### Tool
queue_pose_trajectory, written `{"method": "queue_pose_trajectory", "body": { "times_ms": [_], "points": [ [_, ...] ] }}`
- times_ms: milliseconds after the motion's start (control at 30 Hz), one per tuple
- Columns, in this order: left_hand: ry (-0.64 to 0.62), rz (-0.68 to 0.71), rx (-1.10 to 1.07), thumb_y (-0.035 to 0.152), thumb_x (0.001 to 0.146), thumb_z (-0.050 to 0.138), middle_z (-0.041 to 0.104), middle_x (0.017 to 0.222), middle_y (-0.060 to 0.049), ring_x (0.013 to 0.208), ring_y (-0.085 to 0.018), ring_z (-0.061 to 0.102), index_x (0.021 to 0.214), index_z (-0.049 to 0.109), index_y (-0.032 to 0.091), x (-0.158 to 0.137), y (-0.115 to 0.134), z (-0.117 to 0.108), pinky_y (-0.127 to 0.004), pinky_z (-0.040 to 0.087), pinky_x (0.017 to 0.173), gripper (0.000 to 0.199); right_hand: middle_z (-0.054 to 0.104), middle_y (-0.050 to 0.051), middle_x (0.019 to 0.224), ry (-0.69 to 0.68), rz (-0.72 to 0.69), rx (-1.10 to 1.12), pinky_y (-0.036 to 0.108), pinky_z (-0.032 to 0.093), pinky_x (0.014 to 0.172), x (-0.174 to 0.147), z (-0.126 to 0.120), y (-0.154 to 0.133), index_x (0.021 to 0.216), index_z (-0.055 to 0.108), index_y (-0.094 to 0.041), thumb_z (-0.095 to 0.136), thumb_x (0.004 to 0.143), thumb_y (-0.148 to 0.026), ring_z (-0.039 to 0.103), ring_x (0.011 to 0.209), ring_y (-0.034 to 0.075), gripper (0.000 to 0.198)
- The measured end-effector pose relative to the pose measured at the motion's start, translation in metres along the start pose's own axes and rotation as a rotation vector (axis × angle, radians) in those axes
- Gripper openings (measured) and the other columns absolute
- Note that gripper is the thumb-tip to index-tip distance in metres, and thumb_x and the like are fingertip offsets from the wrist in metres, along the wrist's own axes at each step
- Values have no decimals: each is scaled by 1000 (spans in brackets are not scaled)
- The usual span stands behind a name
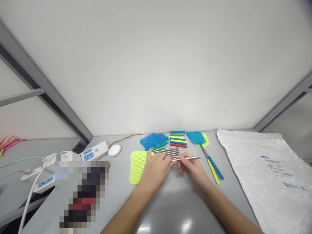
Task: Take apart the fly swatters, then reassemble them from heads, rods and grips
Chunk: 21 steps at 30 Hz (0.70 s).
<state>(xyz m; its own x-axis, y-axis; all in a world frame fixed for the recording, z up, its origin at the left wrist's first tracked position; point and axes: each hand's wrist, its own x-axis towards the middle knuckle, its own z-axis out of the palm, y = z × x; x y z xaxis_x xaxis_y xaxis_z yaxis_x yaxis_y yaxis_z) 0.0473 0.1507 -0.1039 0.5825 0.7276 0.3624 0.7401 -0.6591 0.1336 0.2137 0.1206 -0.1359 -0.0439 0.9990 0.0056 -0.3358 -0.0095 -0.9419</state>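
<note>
A yellow-green mesh fly swatter head (137, 167) sits at my left hand (156, 167), which covers its narrow end. The fingers of that hand are closed, their tips meeting the left end of a silver metal rod (193, 157). My right hand (193, 169) pinches this rod between thumb and fingers, its other end sticking out to the right. Just behind my hands lie several more silver rods (173, 150) side by side. Whether the rod is joined to the swatter head is hidden by my left hand.
Blue swatter heads (153, 141) are stacked at the back, beside several coloured handle grips (177, 139). Two long-handled swatters (213, 165) lie to the right, near a white plastic mailer bag (265, 172). On the left are a power strip (95, 151) and a white round device (114, 150).
</note>
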Motion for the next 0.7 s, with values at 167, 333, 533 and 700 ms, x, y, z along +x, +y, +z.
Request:
{"method": "queue_pose_trajectory", "body": {
  "times_ms": [167,333,533,700],
  "points": [
    [-13,-25,0,37,97,35,63,75,0,78,-17,58,81,60,20,1,-21,-5,-53,23,100,34,53,-3,61,182,6,-108,24,41,52,5,-15,-15,89,61,-19,68,77,-45,48,54,10,30],
    [9,-27,6,35,95,40,62,72,-1,74,-18,56,79,62,21,0,-38,-7,-56,20,102,31,59,0,67,182,-62,-420,28,43,56,7,-24,-18,88,62,-20,64,79,-49,53,59,14,31],
    [18,5,36,32,94,42,60,73,-1,74,-17,55,76,60,20,-1,-42,-5,-59,17,104,28,65,2,76,189,-166,-986,29,42,62,13,-36,-27,84,61,-23,46,90,-44,58,68,18,27],
    [-22,87,45,33,95,42,60,75,0,77,-16,56,76,59,20,-3,-28,1,-59,15,106,29,68,3,79,145,-141,-1306,27,39,62,59,-50,-43,83,63,-23,45,89,-33,59,70,17,22]
  ]
}}
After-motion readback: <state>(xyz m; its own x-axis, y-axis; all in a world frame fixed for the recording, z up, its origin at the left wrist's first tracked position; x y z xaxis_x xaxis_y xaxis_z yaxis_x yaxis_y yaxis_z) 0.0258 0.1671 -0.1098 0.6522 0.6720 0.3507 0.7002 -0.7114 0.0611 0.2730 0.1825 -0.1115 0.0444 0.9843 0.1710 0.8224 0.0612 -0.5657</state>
